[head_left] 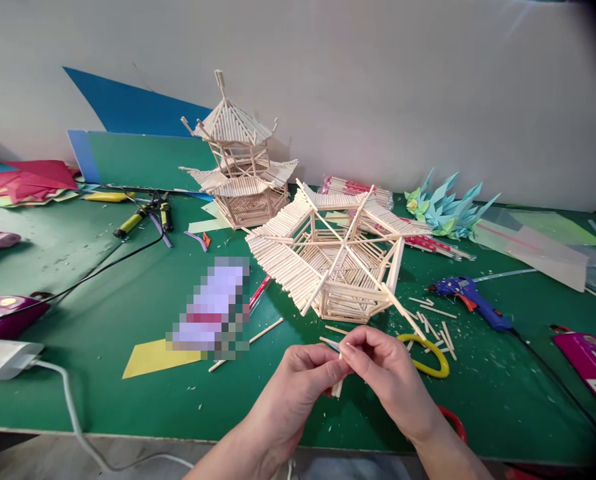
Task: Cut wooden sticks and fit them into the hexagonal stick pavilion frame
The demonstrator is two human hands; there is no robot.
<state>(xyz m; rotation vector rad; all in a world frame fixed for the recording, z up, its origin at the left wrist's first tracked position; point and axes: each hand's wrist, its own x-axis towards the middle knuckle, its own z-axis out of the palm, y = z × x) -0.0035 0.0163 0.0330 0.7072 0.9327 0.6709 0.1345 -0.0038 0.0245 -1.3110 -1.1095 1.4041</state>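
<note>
My left hand (pixel 298 383) and my right hand (pixel 385 377) meet near the front edge of the green table (pixel 108 313). Together they pinch a short wooden stick (pixel 337 388) that points down between the fingers. Just behind the hands stands a hexagonal roof frame of wooden sticks (pixel 335 257). A finished two-tier stick pagoda (pixel 238 163) stands further back by the wall. Loose stick offcuts (pixel 435 327) lie to the right of my right hand.
A blue glue gun (pixel 471 301) lies at the right, yellow-handled scissors (pixel 431 357) just behind my right hand. Paper origami (pixel 445 207), coloured sheets (pixel 143 160), yellow-handled pliers (pixel 145 217), a white charger (pixel 5 357) with its cable and pink devices (pixel 588 360) ring the table.
</note>
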